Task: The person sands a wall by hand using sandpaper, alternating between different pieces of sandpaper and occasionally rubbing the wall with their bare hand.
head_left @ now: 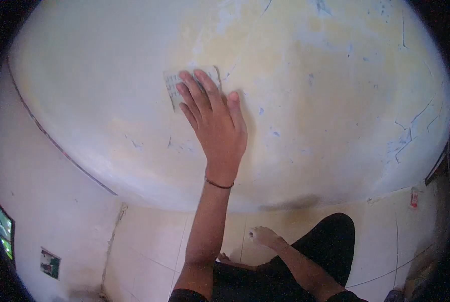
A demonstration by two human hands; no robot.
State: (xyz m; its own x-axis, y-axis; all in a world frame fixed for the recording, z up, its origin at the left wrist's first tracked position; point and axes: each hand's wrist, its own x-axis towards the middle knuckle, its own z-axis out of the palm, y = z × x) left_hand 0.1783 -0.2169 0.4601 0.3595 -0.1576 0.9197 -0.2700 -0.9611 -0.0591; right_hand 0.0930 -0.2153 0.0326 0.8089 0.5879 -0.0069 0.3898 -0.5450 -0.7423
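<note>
My left hand (219, 118) lies against the pale wall (310, 116), fingers spread and pressed flat over a sheet of sandpaper (172, 85). Printed marks show on the sheet's back, and its edges stick out to the left and above the fingers. The thumb rests off the sheet on its right. Below, my right hand (266, 236) is closed near my bent knee, over the floor. Its fingers look whitish, and a small dark spot shows at their tips; what they hold, if anything, I cannot make out.
The wall has yellowish patches, cracks (410, 133) and bluish chips. Pale floor tiles (154, 236) meet its foot. My dark-clothed knee (335, 236) is at lower right. A small red-and-white item (414, 198) is at the right, a picture (50, 262) and a bright screen (2, 226) at lower left.
</note>
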